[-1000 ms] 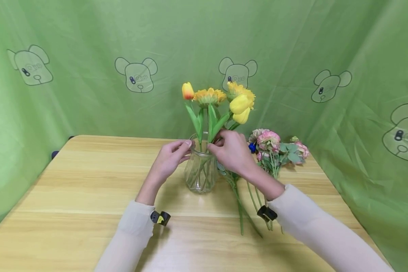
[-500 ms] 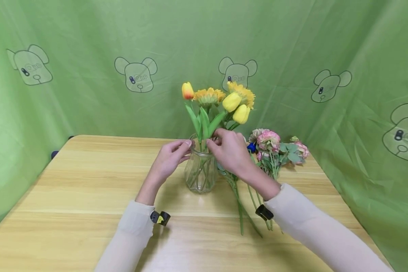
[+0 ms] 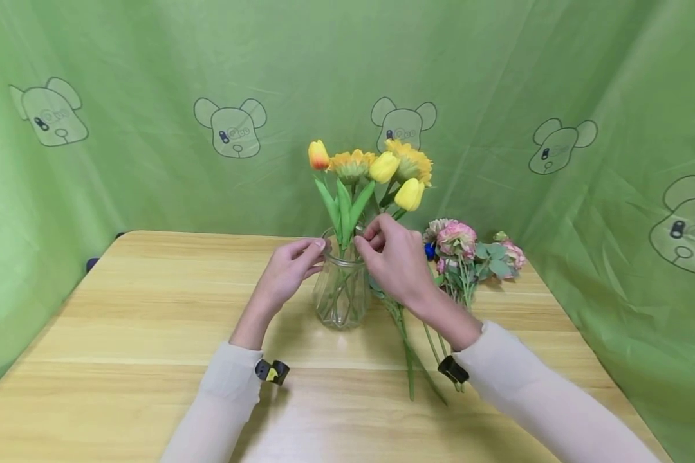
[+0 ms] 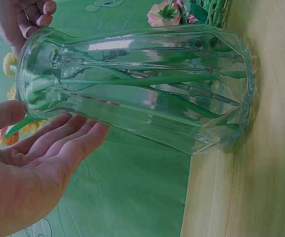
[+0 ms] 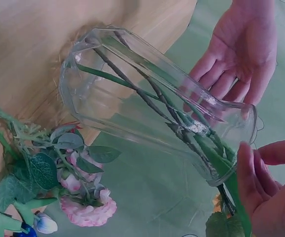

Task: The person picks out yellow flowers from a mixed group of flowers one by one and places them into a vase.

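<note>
A clear glass vase (image 3: 340, 299) stands upright on the table, its ribbed wall showing several stems inside. In it are an orange-red tulip (image 3: 318, 155), two yellow tulips, one upper (image 3: 384, 167) and one lower (image 3: 409, 195), and two yellow-orange daisy-like flowers (image 3: 410, 162). My left hand (image 3: 290, 270) holds the vase by its neck, thumb at the rim and fingers along the far side, as the left wrist view shows. My right hand (image 3: 398, 260) is at the rim's right side, fingers loosely bent beside the green stems (image 5: 236, 197), with nothing visible between thumb and fingers.
Right of the vase lie loose flowers: pink blooms (image 3: 457, 238) with grey-green leaves, a small blue flower (image 3: 430, 251) and long stems (image 3: 410, 360) reaching toward me. A green curtain (image 3: 301, 58) with bear-head drawings hangs behind the wooden table (image 3: 150, 308).
The upper yellow tulip and its leaves have shifted left toward the orange-red tulip. My right fingers have loosened from the stem. The left hand stays on the vase.
</note>
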Motion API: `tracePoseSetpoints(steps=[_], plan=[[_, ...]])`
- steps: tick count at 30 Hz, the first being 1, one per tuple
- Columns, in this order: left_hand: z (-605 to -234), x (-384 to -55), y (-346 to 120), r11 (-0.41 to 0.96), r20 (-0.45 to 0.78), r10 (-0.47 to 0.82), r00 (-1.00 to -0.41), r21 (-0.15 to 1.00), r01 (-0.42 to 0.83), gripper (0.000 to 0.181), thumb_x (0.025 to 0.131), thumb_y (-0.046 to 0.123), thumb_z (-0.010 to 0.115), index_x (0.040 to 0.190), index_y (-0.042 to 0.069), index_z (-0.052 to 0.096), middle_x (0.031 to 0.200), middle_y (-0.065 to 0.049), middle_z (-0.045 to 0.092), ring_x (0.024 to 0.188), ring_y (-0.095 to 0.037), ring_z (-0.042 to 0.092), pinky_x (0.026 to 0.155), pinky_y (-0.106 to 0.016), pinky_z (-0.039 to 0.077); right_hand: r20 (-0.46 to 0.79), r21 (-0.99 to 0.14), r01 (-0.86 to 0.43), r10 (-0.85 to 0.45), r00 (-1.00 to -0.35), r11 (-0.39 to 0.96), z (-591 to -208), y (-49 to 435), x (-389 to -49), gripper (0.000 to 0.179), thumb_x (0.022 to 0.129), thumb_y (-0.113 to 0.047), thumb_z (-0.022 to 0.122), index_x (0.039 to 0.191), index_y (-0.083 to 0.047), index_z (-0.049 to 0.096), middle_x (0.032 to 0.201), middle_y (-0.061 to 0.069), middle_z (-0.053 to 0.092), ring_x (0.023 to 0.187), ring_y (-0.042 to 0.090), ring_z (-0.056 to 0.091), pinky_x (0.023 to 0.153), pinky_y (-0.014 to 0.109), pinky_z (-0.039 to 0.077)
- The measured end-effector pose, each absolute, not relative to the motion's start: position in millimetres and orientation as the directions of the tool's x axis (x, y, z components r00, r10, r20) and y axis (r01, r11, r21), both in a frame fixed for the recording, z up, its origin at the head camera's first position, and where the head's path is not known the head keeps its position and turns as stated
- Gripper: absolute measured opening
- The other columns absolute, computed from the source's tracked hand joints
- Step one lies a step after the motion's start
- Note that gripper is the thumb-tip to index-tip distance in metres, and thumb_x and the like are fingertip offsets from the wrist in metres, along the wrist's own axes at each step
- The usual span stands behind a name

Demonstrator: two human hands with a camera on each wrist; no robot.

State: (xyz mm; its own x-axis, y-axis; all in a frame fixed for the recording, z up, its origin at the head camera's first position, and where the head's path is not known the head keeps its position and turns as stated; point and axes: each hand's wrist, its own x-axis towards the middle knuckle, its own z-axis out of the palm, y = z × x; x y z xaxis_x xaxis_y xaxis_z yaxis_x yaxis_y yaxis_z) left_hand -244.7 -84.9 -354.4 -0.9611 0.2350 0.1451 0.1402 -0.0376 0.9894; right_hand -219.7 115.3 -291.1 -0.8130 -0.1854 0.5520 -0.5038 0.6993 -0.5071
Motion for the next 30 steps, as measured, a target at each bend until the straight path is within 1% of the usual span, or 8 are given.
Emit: tracePoseSetpoints(steps=[5, 9, 12, 15, 20, 23, 26, 30], plan=[[-354.5, -244.1, -84.9, -0.035, 0.139, 0.231, -0.963, 0.99, 0.135, 0.042, 0.107, 0.022, 0.051, 0.137, -0.007, 0.055, 0.138, -0.023, 0.06, 0.128, -0.034, 0.061, 0.106, -0.031, 0.055, 0.606, -0.507, -0.533, -0.159, -0.779, 0.678, -302.4, 119.9, -215.7, 0.006, 0.091, -0.008, 0.067, 0.093, -0.004, 0.064, 0.072, 0.006, 0.071, 0.062, 0.019, 0.067, 0.056, 0.034, 0.06], [-354.4, -244.0, -84.6, -0.035, 0.141, 0.229, -0.963, 0.99, 0.136, 0.042, 0.107, 0.022, 0.052, 0.138, -0.007, 0.055, 0.138, -0.023, 0.06, 0.128, -0.035, 0.061, 0.107, -0.032, 0.055, 0.624, -0.524, -0.523, -0.114, -0.773, 0.672, -315.3, 123.1, -212.8, 0.01, 0.09, -0.009, 0.068, 0.095, -0.004, 0.062, 0.074, 0.006, 0.07, 0.064, 0.018, 0.066, 0.059, 0.033, 0.058], [-354.2, -244.0, -84.5, -0.036, 0.143, 0.23, -0.963, 0.99, 0.138, 0.043, 0.107, 0.022, 0.051, 0.138, -0.008, 0.055, 0.138, -0.023, 0.06, 0.128, -0.035, 0.061, 0.107, -0.032, 0.055, 0.585, -0.575, -0.476, -0.072, -0.808, 0.665, -323.9, 124.7, -211.2, 0.013, 0.091, -0.016, 0.069, 0.094, -0.007, 0.059, 0.075, 0.005, 0.068, 0.066, 0.018, 0.064, 0.06, 0.031, 0.055], [-353.7, -243.7, -84.2, -0.038, 0.145, 0.23, -0.962, 0.989, 0.14, 0.043, 0.107, 0.022, 0.051, 0.138, -0.008, 0.055, 0.139, -0.024, 0.06, 0.128, -0.035, 0.061, 0.106, -0.032, 0.055, 0.494, -0.651, -0.394, -0.031, -0.869, 0.649, -330.2, 125.8, -210.8, 0.017, 0.095, -0.024, 0.066, 0.096, -0.009, 0.058, 0.082, 0.007, 0.067, 0.072, 0.021, 0.063, 0.064, 0.033, 0.054], [-353.5, -242.8, -83.8, -0.034, 0.15, 0.227, -0.962, 0.989, 0.146, 0.044, 0.107, 0.022, 0.051, 0.139, -0.008, 0.054, 0.139, -0.025, 0.059, 0.128, -0.036, 0.06, 0.106, -0.033, 0.055, 0.313, -0.736, -0.253, -0.015, -0.95, 0.628, -338.7, 126.4, -212.7, 0.037, 0.103, -0.044, 0.051, 0.114, -0.009, 0.06, 0.101, 0.01, 0.069, 0.089, 0.026, 0.066, 0.076, 0.039, 0.056], [-353.8, -242.6, -83.5, -0.028, 0.147, 0.225, -0.963, 0.989, 0.145, 0.044, 0.107, 0.023, 0.051, 0.139, -0.008, 0.054, 0.139, -0.025, 0.059, 0.128, -0.036, 0.061, 0.107, -0.033, 0.055, 0.269, -0.758, -0.226, -0.022, -0.963, 0.612, -343.4, 126.0, -213.1, 0.046, 0.105, -0.05, 0.043, 0.118, -0.01, 0.063, 0.099, 0.01, 0.068, 0.085, 0.026, 0.063, 0.074, 0.038, 0.055], [-353.7, -242.2, -83.0, -0.021, 0.143, 0.223, -0.964, 0.99, 0.142, 0.044, 0.107, 0.024, 0.051, 0.139, -0.007, 0.054, 0.14, -0.024, 0.059, 0.128, -0.036, 0.061, 0.107, -0.033, 0.055, 0.267, -0.788, -0.224, -0.01, -0.964, 0.573, -346.8, 125.3, -212.7, 0.047, 0.106, -0.05, 0.042, 0.115, -0.011, 0.067, 0.091, 0.013, 0.066, 0.077, 0.027, 0.058, 0.066, 0.035, 0.052], [-353.2, -241.9, -82.6, -0.017, 0.144, 0.222, -0.964, 0.989, 0.144, 0.045, 0.107, 0.024, 0.051, 0.139, -0.007, 0.054, 0.14, -0.023, 0.059, 0.128, -0.035, 0.06, 0.107, -0.032, 0.055, 0.258, -0.84, -0.213, 0.021, -0.966, 0.499, -349.6, 124.7, -212.9, 0.046, 0.105, -0.049, 0.046, 0.112, -0.01, 0.07, 0.098, 0.016, 0.071, 0.082, 0.029, 0.067, 0.07, 0.033, 0.058]])
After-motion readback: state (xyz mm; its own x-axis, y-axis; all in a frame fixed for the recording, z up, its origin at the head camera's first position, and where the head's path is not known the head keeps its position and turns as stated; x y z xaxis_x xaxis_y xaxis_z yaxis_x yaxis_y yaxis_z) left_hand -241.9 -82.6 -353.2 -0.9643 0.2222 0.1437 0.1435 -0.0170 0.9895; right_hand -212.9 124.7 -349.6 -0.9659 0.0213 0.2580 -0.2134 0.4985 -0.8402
